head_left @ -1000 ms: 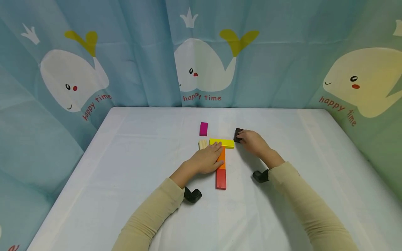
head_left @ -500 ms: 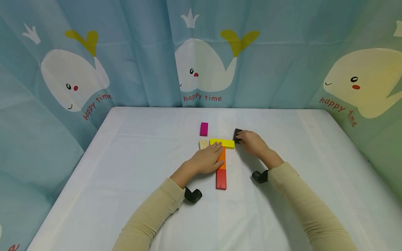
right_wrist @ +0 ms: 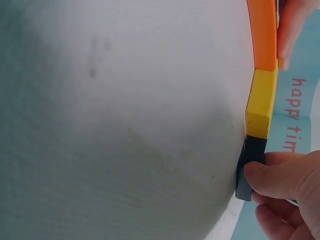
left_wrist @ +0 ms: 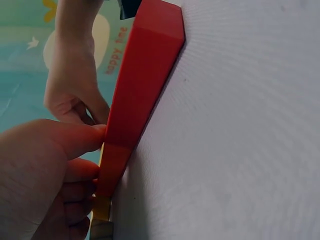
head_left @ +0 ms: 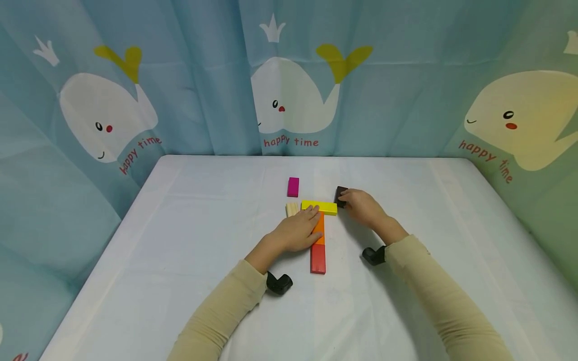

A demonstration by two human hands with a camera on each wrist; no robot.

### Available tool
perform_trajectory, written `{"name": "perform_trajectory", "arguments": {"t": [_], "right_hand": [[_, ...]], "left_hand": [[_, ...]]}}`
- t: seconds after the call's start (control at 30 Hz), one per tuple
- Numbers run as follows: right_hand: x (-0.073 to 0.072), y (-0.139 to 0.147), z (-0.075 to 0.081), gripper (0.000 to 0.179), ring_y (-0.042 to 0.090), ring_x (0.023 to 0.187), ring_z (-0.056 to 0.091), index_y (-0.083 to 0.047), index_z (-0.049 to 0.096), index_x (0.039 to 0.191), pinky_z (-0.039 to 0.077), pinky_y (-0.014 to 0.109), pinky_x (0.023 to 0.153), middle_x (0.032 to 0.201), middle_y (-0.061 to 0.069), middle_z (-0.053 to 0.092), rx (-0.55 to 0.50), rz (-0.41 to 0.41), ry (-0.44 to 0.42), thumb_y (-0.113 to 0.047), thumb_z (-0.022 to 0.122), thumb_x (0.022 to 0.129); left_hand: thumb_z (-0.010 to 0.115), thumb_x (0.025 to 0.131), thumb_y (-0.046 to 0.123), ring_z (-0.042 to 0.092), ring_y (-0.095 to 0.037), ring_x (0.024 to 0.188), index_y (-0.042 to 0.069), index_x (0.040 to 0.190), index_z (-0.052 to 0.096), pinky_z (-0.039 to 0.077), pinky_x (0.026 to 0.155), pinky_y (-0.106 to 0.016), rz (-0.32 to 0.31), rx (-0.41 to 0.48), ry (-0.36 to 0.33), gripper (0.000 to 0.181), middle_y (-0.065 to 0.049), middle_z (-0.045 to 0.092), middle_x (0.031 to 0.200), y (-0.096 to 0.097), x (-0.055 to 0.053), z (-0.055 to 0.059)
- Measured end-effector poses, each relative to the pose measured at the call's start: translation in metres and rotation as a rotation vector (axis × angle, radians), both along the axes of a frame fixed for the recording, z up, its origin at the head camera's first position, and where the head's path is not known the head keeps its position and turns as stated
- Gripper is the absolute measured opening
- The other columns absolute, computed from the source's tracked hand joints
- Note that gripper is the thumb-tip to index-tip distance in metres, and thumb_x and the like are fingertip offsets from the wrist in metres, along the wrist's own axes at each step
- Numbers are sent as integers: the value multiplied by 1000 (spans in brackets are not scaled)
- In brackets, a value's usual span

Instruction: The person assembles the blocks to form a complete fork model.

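Observation:
My left hand (head_left: 295, 230) lies over the blocks with its fingers extended. Its fingertips rest on the yellow block (head_left: 327, 208), and its thumb is on the orange block (head_left: 320, 235). A red block (head_left: 318, 259) continues the orange one toward me, and the yellow block lies crosswise at the far end. By the yellow block's right end, my right hand (head_left: 365, 206) pinches a black block (right_wrist: 251, 150) between thumb and fingers. A pale wooden block (head_left: 291, 208) sits left of the yellow one, partly covered by my left hand.
A magenta block (head_left: 293, 187) lies farther back on the white tabletop (head_left: 203, 210). A blue curtain (head_left: 203, 75) with whale prints hangs around the table's far and side edges. Black wrist devices (head_left: 280, 284) show at both sleeves.
The black block in my right hand has slid slightly left, against the yellow block's right end. My left hand has stayed in place on the blocks.

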State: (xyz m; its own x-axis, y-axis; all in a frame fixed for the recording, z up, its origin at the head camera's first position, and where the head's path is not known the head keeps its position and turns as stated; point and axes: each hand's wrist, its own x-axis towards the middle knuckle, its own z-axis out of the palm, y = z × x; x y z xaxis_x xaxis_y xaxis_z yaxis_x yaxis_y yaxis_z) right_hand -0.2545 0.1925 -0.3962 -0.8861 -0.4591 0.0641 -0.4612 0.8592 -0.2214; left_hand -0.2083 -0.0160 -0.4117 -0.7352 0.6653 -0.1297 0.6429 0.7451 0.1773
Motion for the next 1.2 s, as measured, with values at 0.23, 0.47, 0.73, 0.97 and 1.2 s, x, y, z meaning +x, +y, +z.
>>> {"name": "perform_trajectory", "arguments": {"t": [0.23, 0.47, 0.73, 0.97, 1.2], "right_hand": [[1, 1, 1, 29, 38, 113, 50, 10, 61, 112, 39, 47, 95, 118, 23, 57, 1, -8, -23, 9, 54, 84], [-1, 1, -2, 29, 37, 113, 49, 9, 61, 113, 39, 47, 95, 119, 22, 57, -3, -6, -14, 9, 56, 84], [-1, -2, -2, 29, 37, 113, 50, 9, 61, 113, 39, 47, 95, 119, 22, 57, -4, -3, -5, 9, 56, 84], [0, -3, -3, 29, 38, 114, 49, 9, 61, 113, 39, 47, 95, 119, 22, 57, -14, 6, 0, 10, 55, 84], [-1, -4, -4, 30, 37, 115, 49, 9, 61, 114, 38, 47, 96, 121, 22, 56, -18, -1, -3, 10, 56, 84]], "left_hand": [[37, 98, 38, 15, -20, 137, 5, 144, 28, 11, 109, -28, 13, 22, 11, 58, -9, 18, 151, 0, 1, -5], [37, 98, 39, 14, -20, 137, 5, 144, 27, 11, 109, -28, 16, 48, 2, 58, -8, 17, 151, -3, 1, -6], [37, 98, 38, 14, -19, 137, 5, 144, 28, 11, 109, -28, 17, 67, -1, 58, -8, 17, 151, -4, 1, -6], [36, 98, 38, 14, -19, 137, 5, 144, 28, 10, 109, -27, 9, 61, 2, 58, -9, 17, 151, -3, 0, -6], [37, 98, 39, 13, -19, 137, 5, 144, 28, 10, 109, -27, 7, 56, 0, 58, -8, 17, 151, -3, 0, -6]]}}
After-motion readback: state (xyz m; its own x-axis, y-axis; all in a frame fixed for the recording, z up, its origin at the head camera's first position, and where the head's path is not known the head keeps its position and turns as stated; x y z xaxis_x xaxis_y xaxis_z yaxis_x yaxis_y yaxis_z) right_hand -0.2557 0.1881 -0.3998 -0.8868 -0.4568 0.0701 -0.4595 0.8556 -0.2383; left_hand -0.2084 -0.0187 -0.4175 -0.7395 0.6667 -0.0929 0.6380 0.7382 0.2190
